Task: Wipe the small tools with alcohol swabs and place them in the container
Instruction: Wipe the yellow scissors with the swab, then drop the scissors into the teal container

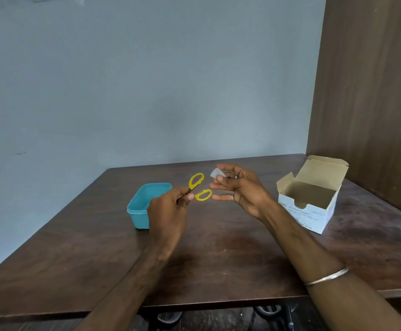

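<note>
Left of centre on the dark wood-grain table sits the teal plastic container, lidless and ready. Just right of it, the left hand closes its grip around the blades of the scissors, yellow loop handles outward — likely presented for wiping. The right hand pinches a small white swab. At right stands the open cardboard swab box.

I can't see the scissors' blades; my left hand covers them. That hand also hides the tub's near right corner. The box's small print is unreadable. Both forearms run off the bottom edge.
</note>
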`<state>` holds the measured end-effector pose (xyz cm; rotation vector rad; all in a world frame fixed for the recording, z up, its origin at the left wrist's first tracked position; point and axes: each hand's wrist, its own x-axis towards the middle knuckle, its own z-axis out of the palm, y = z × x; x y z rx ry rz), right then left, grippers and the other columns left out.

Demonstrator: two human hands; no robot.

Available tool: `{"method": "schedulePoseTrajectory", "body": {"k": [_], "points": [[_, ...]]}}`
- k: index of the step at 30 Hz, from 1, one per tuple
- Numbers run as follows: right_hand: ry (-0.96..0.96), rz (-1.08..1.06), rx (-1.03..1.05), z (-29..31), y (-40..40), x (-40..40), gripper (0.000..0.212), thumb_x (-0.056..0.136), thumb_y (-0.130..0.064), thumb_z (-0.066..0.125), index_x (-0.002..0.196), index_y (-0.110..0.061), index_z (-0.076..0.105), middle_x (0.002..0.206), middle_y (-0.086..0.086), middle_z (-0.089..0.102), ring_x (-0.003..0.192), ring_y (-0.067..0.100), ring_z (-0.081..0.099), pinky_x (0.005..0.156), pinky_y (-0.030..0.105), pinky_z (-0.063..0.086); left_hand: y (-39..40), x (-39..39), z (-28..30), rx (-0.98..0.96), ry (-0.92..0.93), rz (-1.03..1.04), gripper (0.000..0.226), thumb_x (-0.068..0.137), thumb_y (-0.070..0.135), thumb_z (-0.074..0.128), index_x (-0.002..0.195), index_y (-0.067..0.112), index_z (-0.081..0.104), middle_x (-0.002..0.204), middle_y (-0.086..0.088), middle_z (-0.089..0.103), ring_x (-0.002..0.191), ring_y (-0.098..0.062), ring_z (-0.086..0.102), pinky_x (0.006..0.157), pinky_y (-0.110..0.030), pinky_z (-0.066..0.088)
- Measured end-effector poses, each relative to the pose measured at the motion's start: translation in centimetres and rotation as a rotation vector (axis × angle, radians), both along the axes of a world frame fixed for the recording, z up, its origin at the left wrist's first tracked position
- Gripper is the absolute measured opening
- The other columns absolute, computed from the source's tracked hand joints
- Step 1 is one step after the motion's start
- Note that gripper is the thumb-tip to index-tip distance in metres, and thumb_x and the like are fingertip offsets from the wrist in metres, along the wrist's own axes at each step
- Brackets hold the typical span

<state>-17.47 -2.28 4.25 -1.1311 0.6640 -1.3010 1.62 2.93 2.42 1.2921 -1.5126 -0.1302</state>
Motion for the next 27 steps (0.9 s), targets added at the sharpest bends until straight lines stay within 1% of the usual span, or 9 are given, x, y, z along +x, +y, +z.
{"method": "schedulePoseTrajectory", "body": {"k": [3, 7, 12, 15, 17, 19, 21, 23, 27], "points": [[-0.069, 0.003, 0.021, 0.5, 1.0, 1.1, 0.023, 0.089, 0.008, 0.063, 0.106, -0.007, 0.066, 0.089, 0.010, 0.072, 0.085, 0.027, 0.075, 0.074, 0.051, 0.062, 0.7, 0.2, 0.5, 0.016, 0.111, -0.003, 0.009, 0.088, 0.023, 0.072, 0.094, 0.018, 0.077, 0.073, 0.006, 0.074, 0.070, -0.014, 0.069, 0.071, -0.041, 0.056], [-0.175, -0.074, 0.054, 0.8, 2.5, 2.7, 0.017, 0.087, 0.007, 0.066, 0.100, -0.005, 0.066, 0.089, 0.013, 0.074, 0.081, 0.026, 0.075, 0.077, 0.045, 0.063, 1.5, 0.1, 1.5, 0.001, 0.165, -0.015, 0.012, 0.089, 0.021, 0.070, 0.096, 0.013, 0.078, 0.076, 0.005, 0.075, 0.067, -0.007, 0.070, 0.071, -0.031, 0.057], [-0.172, -0.292, 0.013, 1.4, 4.2, 4.6, 0.015, 0.086, 0.004, 0.071, 0.098, -0.003, 0.064, 0.092, 0.013, 0.073, 0.078, 0.023, 0.073, 0.076, 0.040, 0.063, 1.8, 0.3, 1.5, -0.042, -0.048, 0.033, 0.015, 0.090, 0.028, 0.069, 0.095, 0.018, 0.078, 0.064, 0.000, 0.069, 0.064, -0.024, 0.063, 0.066, -0.044, 0.052], [-0.142, -0.351, -0.013, 2.2, 4.9, 5.5, 0.014, 0.086, 0.004, 0.071, 0.093, -0.005, 0.063, 0.089, 0.015, 0.069, 0.077, 0.025, 0.070, 0.074, 0.038, 0.063, 2.1, 0.7, 1.7, -0.046, -0.156, 0.050, 0.019, 0.091, 0.029, 0.068, 0.091, 0.012, 0.077, 0.063, 0.000, 0.067, 0.060, -0.017, 0.057, 0.062, -0.036, 0.047], [-0.125, -0.360, -0.030, 2.7, 5.3, 6.0, 0.015, 0.086, 0.005, 0.071, 0.091, -0.006, 0.063, 0.087, 0.015, 0.066, 0.075, 0.025, 0.068, 0.068, 0.034, 0.063, 2.6, 0.9, 2.0, -0.037, -0.219, 0.080, 0.022, 0.091, 0.027, 0.067, 0.085, 0.007, 0.074, 0.057, 0.002, 0.057, 0.053, -0.011, 0.045, 0.057, -0.027, 0.033], [-0.100, -0.360, -0.051, 3.1, 5.4, 6.3, 0.015, 0.086, 0.005, 0.071, 0.090, -0.007, 0.063, 0.085, 0.013, 0.065, 0.073, 0.024, 0.068, 0.066, 0.032, 0.063, 2.9, 1.4, 2.5, -0.007, -0.239, 0.107, 0.021, 0.091, 0.028, 0.068, 0.085, 0.010, 0.075, 0.061, -0.002, 0.063, 0.053, -0.011, 0.047, 0.055, -0.023, 0.031], [-0.059, -0.365, -0.064, 3.3, 5.4, 6.6, 0.014, 0.086, 0.001, 0.073, 0.091, -0.009, 0.064, 0.087, 0.012, 0.067, 0.077, 0.025, 0.071, 0.069, 0.035, 0.063, 2.8, 2.0, 3.2, 0.044, -0.189, 0.111, 0.017, 0.089, 0.031, 0.070, 0.084, 0.017, 0.077, 0.070, -0.006, 0.071, 0.066, -0.021, 0.062, 0.063, -0.030, 0.043], [-0.039, -0.382, -0.064, 3.2, 5.3, 6.6, 0.013, 0.087, -0.003, 0.074, 0.090, -0.011, 0.065, 0.087, 0.009, 0.070, 0.085, 0.025, 0.075, 0.074, 0.041, 0.062, 2.3, 2.9, 4.2, 0.097, -0.142, 0.135, 0.015, 0.086, 0.034, 0.071, 0.082, 0.021, 0.078, 0.071, -0.004, 0.072, 0.074, -0.023, 0.065, 0.065, -0.031, 0.044], [-0.018, -0.385, -0.035, 2.8, 5.6, 6.1, 0.014, 0.087, -0.008, 0.075, 0.097, -0.010, 0.066, 0.094, 0.012, 0.072, 0.093, 0.026, 0.075, 0.077, 0.048, 0.061, 0.6, 4.6, 6.1, 0.181, -0.130, 0.185, 0.016, 0.084, 0.028, 0.071, 0.073, 0.018, 0.077, 0.057, 0.001, 0.063, 0.058, -0.016, 0.052, 0.054, -0.026, 0.032]]}}
